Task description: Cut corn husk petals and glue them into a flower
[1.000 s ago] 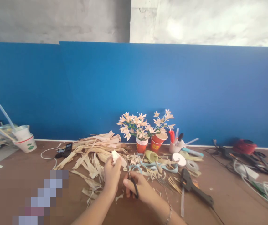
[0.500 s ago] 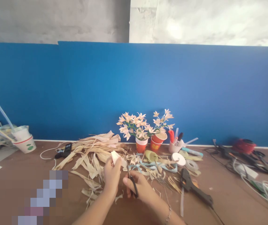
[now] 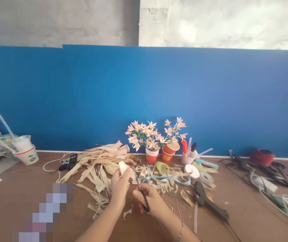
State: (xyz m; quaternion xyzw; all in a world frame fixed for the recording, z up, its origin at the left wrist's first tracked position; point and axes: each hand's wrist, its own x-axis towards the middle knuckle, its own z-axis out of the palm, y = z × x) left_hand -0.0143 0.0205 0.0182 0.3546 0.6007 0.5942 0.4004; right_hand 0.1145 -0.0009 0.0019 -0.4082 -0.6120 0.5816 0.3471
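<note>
Near the middle of the table, my left hand [image 3: 119, 188] pinches a pale piece of husk [image 3: 124, 168] between thumb and fingers. Close on its right, my right hand [image 3: 147, 198] is wrapped round the black handles of a pair of scissors [image 3: 144, 198]. The scissor blades point up and away from me, just right of the husk piece. Whether they touch it I cannot tell. Behind my left hand lies a heap of dry husks [image 3: 101, 161]. Pale husk flowers [image 3: 145, 132] on green stems stand in a red paper cup [image 3: 151, 156] beyond the hands.
A second red cup [image 3: 168, 154] with flowers stands beside the first. On the right are a black glue gun [image 3: 209, 201], a white disc [image 3: 191, 171] and tangled cables. White cups with straws [image 3: 26, 156] stand far left. A blue panel [image 3: 108, 94] rises behind the table.
My left hand and the husk piece have shifted slightly left. My right hand has barely moved, with the scissors still in it. A small scrap on the table between my forearms shows more fully.
</note>
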